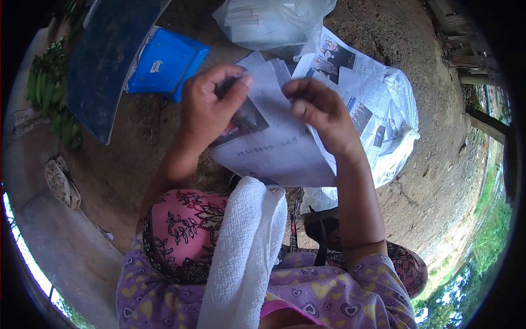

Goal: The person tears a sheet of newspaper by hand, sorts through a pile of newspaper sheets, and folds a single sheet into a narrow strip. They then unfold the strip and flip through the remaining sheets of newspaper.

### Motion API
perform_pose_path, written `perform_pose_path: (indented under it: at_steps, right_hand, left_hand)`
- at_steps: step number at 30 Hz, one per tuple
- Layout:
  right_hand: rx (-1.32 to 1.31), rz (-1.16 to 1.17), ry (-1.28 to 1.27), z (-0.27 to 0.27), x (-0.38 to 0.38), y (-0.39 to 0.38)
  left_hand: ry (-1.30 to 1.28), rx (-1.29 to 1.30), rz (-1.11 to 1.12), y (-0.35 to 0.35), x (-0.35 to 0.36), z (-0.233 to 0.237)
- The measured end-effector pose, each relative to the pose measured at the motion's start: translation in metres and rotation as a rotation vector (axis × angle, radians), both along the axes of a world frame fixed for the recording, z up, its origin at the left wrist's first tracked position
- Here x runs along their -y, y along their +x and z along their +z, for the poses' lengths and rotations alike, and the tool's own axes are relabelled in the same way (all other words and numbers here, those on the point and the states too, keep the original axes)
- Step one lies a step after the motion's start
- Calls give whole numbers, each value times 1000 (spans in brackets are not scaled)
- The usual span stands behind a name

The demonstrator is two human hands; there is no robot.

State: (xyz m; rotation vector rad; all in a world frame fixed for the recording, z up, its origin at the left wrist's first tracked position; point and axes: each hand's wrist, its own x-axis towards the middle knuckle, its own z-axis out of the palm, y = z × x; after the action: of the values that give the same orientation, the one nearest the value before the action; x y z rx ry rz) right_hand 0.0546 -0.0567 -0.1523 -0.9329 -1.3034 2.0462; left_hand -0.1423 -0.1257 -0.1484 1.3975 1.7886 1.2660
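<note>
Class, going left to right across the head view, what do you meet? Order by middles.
Green bananas, dark blue flat panel, bright blue plastic object, bare left hand, printed white paper sheet, bare right hand, newspaper-lined white plastic bag, weathered brown wooden planks.

Clock centred on the newspaper sheet (290, 162): for the right hand (323, 112), 3 o'clock reaches open dirt (444, 148), but only over the newspaper-stuffed plastic bag (402, 98). 12's blocked by a puffy white plastic bag (268, 24), 10 by the blue plastic stool (164, 60) plus a dark panel (109, 66). Towel (241, 247) around 6:30, knee (175, 219) nearer 8. Left hand (213, 107) gets bare ground (129, 151) at 9.
</note>
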Motion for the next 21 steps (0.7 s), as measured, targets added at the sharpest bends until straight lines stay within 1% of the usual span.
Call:
perform_pose_path:
  at_steps: [3, 4, 7, 8, 11, 12, 14, 17, 21]
  right_hand:
    - [172, 244, 43, -15, 4, 11]
    - [168, 153, 75, -20, 9, 8]
    - [398, -139, 382, -25, 12, -5]
    - [453, -168, 565, -20, 12, -7]
    - [366, -184, 612, -7, 12, -17]
    - [331, -146, 644, -6, 11, -19]
    - [262, -69, 708, -3, 10, -20]
    - [211, 14, 407, 2, 6, -13]
    - [98, 45, 337, -6, 2, -6]
  left_hand:
    - [54, 38, 104, -7, -7, -11]
    - [214, -1, 183, -2, -12, -16]
    - [303, -307, 161, -1, -12, -16]
    - [165, -148, 74, 3, -7, -14]
    - [-155, 491, -93, 21, 1, -12]
    - [-87, 507, -134, 24, 0, -12]
    - [-124, 491, -131, 19, 3, -18]
    - [-168, 515, -148, 15, 3, -11]
    - [-168, 553, -188, 15, 4, -9]
